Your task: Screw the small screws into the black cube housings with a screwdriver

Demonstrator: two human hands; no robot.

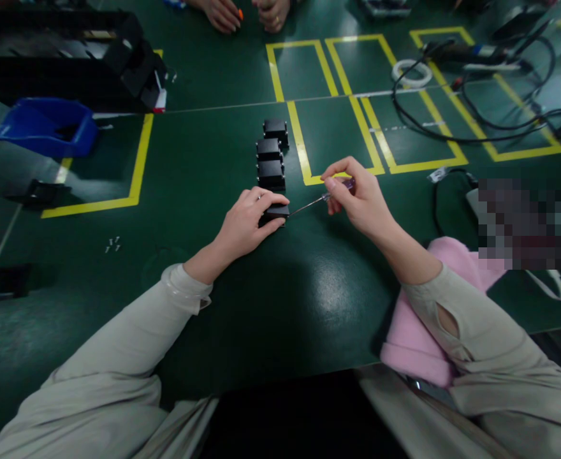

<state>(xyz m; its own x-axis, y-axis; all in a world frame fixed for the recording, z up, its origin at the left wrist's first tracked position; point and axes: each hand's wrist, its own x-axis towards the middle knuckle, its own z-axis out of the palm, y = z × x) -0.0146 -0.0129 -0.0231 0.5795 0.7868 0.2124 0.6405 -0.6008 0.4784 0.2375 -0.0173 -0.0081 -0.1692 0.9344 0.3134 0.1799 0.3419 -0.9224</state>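
My left hand (250, 220) is closed around a small black box-shaped part (275, 211), pressing it against the green table. My right hand (357, 194) grips the handle of a screwdriver (315, 203) between thumb and fingers. The thin shaft slants down to the left, and its tip meets or nearly meets the right side of the held part; exact contact I cannot make out. Just beyond my left hand, several similar black parts (270, 172) stand in a row with small bright screws at their sides.
A blue bin (46, 127) and black housings (132, 70) stand at left. Loose screws (113, 243) lie nearer. Yellow tape (380, 167) marks rectangles. Cables (433, 137), a white tape roll (411, 73) and pink cloth (417, 331) are at right. Another person's hands (223, 14) rest across the table.
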